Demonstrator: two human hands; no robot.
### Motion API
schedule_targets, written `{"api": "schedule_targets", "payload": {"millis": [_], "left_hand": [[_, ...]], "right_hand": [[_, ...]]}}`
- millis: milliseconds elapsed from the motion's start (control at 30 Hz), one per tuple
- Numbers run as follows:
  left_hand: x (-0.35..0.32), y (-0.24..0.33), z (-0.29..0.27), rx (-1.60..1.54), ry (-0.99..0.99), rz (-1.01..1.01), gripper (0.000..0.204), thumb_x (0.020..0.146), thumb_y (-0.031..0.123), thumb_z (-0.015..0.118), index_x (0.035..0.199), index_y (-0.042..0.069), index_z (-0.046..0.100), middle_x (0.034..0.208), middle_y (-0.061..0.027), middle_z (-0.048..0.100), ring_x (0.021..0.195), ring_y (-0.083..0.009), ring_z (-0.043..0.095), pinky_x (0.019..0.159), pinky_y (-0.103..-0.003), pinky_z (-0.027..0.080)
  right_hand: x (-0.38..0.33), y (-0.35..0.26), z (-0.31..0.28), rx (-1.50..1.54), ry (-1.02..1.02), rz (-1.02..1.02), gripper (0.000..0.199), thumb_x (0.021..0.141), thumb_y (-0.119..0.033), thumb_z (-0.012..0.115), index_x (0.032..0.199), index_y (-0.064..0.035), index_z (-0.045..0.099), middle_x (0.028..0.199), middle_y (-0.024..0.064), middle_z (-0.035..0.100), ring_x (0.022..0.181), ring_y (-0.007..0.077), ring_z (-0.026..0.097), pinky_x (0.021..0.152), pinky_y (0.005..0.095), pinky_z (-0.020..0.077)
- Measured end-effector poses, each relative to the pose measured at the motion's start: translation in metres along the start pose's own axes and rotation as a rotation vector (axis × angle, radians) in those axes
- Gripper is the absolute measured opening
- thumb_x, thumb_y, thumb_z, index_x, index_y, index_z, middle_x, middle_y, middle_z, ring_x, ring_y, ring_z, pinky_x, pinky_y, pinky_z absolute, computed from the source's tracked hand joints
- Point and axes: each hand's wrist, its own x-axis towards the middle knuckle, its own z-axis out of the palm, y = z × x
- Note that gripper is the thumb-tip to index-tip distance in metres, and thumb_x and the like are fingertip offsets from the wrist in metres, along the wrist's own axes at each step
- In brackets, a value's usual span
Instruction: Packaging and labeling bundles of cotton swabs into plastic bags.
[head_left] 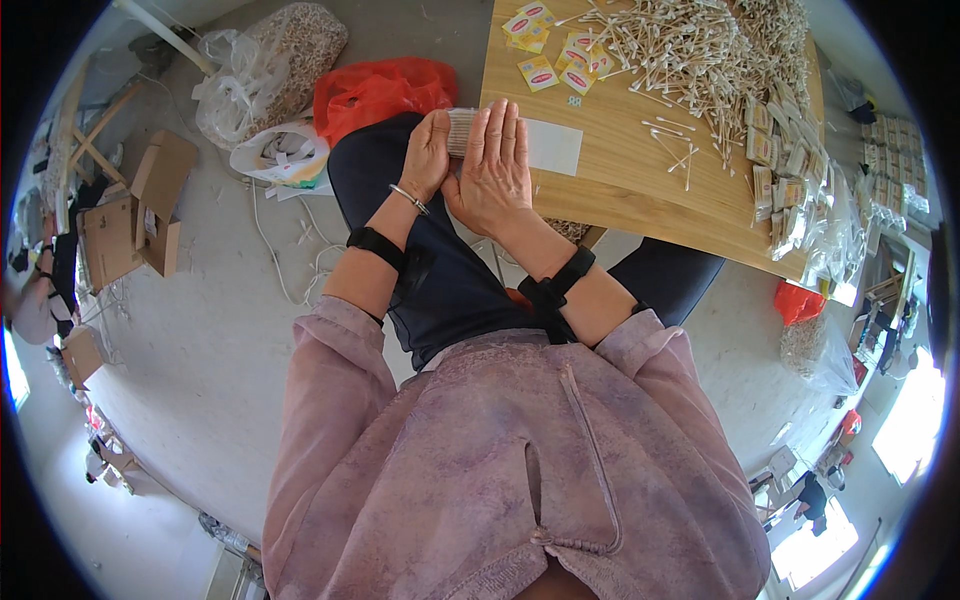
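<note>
At the table's near-left edge, my left hand (427, 152) is closed around the end of a flat bundle of cotton swabs (461, 132). My right hand (495, 165) lies flat across the bundle with its fingers stretched out, hiding its middle. From under the right fingers a flat white piece (555, 147), perhaps the end of a wrapper, sticks out to the right over the wooden table (620, 190). Several small yellow labels (538, 73) lie beyond my hands. A large heap of loose cotton swabs (690, 50) covers the table's far side, with a few stray swabs (688, 165) nearer.
Filled swab packs (785, 190) and clear plastic bags (835, 225) crowd the table's right edge. On the floor at left are a red plastic bag (385, 88), a clear sack of swabs (295, 50), a white bag (280, 152), a cable (270, 245) and a cardboard box (165, 190).
</note>
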Motion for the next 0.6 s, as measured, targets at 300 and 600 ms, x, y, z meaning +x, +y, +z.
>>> {"api": "schedule_targets", "payload": {"millis": [300,600], "left_hand": [[0.006,0.013,0.002,-0.078,0.031,-0.162,0.040,0.099,0.035,0.046,0.089,-0.002,0.060,0.077,-0.0052,0.062,0.069,-0.0139,0.057,0.063,-0.029,0.047],[0.010,0.008,0.009,0.341,0.117,0.166,0.041,0.098,0.032,0.048,0.082,-0.005,0.059,0.066,-0.0185,0.058,0.058,-0.0241,0.055,0.057,-0.034,0.044]], "right_hand": [[0.000,0.000,-0.004,-0.042,-0.063,0.010,0.088,0.079,-0.035,0.050,0.139,0.0167,0.012,0.146,0.0377,0.009,0.140,0.0494,0.001,0.115,0.0513,0.0003],[0.001,-0.004,-0.004,-0.015,-0.061,0.015,0.089,0.078,-0.035,0.050,0.140,0.0162,0.012,0.146,0.0383,0.009,0.140,0.0493,0.001,0.115,0.0514,-0.0004]]}}
